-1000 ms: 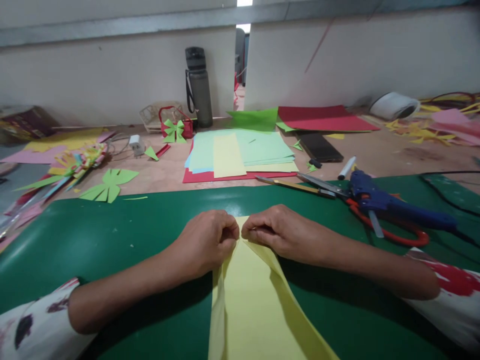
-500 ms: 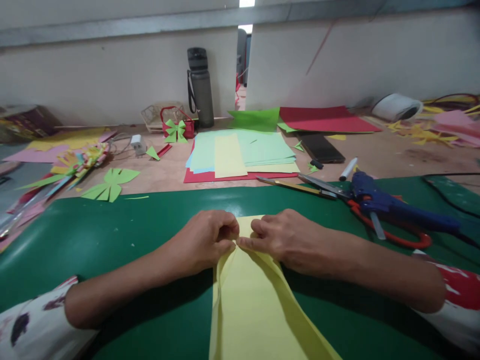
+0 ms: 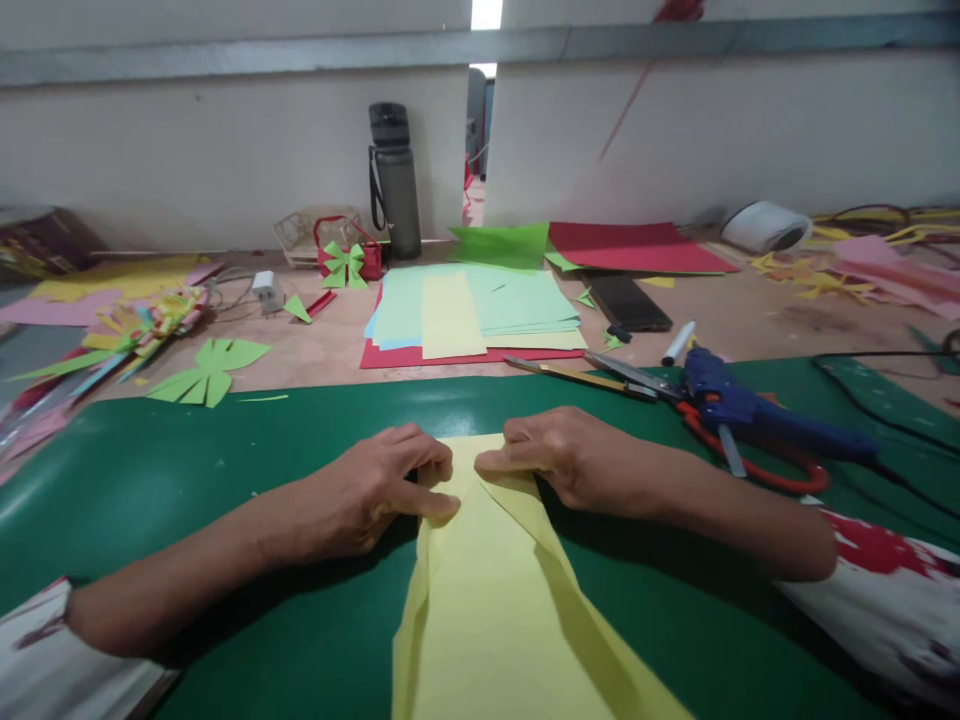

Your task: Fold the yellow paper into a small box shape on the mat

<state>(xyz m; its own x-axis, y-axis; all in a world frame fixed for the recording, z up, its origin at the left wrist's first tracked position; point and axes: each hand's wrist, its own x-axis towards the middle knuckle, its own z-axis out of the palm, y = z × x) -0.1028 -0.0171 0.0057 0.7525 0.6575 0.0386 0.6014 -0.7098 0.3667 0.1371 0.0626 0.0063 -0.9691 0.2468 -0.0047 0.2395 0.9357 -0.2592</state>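
Note:
A long yellow paper strip (image 3: 487, 590) lies on the green cutting mat (image 3: 225, 480), running from the mat's middle toward me, with its side edges folded up. My left hand (image 3: 375, 490) presses the strip's far left corner, thumb and fingers pinched on the paper. My right hand (image 3: 559, 460) pinches the far right corner, its fingertips a short way from the left hand's. Both forearms rest on the mat.
Behind the mat lie a stack of coloured paper sheets (image 3: 480, 310), scissors with red handles (image 3: 675, 400), a blue glue gun (image 3: 750, 410), a marker (image 3: 677, 343), a dark phone (image 3: 628, 301) and a grey water bottle (image 3: 395, 180). Green paper bows (image 3: 206, 365) and scraps sit at the left.
My hands have moved slightly apart along the strip's far end, exposing more yellow paper between them. The left hand has flattened lower onto the paper.

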